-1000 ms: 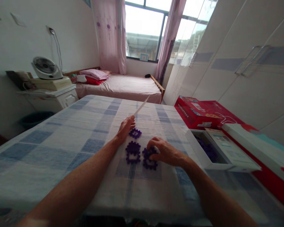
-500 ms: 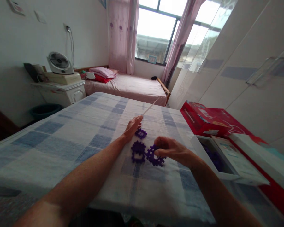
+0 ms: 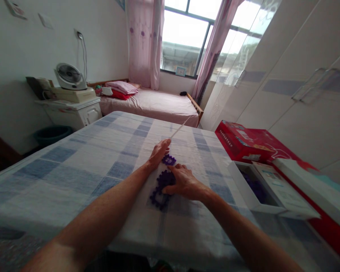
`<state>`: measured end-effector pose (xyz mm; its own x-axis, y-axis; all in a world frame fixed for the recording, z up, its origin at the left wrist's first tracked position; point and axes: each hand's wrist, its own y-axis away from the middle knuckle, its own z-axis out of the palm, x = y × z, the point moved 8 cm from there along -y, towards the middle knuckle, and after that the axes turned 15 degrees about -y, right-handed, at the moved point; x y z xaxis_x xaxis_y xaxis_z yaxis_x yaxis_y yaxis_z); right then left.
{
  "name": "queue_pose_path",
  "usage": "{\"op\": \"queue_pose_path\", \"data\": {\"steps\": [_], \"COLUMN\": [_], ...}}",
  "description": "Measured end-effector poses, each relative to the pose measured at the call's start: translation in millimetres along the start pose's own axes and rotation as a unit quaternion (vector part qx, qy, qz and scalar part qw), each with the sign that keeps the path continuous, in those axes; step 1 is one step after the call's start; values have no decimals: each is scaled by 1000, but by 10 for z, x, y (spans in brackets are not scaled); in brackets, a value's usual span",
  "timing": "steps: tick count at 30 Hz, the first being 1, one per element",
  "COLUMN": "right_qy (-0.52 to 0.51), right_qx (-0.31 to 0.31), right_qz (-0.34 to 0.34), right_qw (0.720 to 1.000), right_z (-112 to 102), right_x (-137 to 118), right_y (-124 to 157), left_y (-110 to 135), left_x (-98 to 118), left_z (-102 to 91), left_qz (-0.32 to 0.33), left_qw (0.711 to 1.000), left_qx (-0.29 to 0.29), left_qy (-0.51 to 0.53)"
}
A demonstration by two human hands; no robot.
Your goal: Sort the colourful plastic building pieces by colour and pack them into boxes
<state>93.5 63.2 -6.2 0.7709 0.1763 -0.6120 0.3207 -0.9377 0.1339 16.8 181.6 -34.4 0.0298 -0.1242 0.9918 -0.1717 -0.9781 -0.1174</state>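
Note:
My left hand [image 3: 159, 150] is closed around one end of a thin, pale stick [image 3: 180, 127], which points away toward the table's far edge. Just below its fingertips lies a small purple gear-like plastic piece [image 3: 169, 160]. My right hand [image 3: 184, 182] reaches in from the right, thumb and fingers around more purple toothed pieces. One of these is an open toothed frame [image 3: 160, 200]; a more solid toothed piece [image 3: 164, 179] sits above it. The hand partly covers them, so how they join cannot be made out.
A blue-and-white checked cloth [image 3: 102, 151] covers the table. At the right stand a white box [image 3: 274, 209] with purple pieces inside and a red box [image 3: 238, 143]. Beyond the table is a bed [image 3: 158, 102]; a fan [image 3: 70, 75] stands at the left.
My right hand has moved left, bringing the toothed piece from the right side against the other purple pieces. The lower pieces are now shifted and tilted. My left hand stays in place.

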Motion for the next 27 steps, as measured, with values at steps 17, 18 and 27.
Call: {"op": "queue_pose_path", "data": {"steps": [17, 18, 27], "right_qy": [-220, -228, -36], "right_qx": [82, 111, 431], "right_qz": [-17, -8, 178], "right_qw": [972, 967, 884], "right_z": [-249, -383, -2029], "right_x": [162, 259, 1518], "right_y": [310, 381, 1653], "left_y": [-9, -13, -11], "left_x": [-82, -86, -86], "left_z": [-45, -46, -52], "left_qz": [-31, -33, -46], "left_qw": [999, 998, 997], "left_qx": [22, 20, 23], "left_qy": [36, 42, 64]}}
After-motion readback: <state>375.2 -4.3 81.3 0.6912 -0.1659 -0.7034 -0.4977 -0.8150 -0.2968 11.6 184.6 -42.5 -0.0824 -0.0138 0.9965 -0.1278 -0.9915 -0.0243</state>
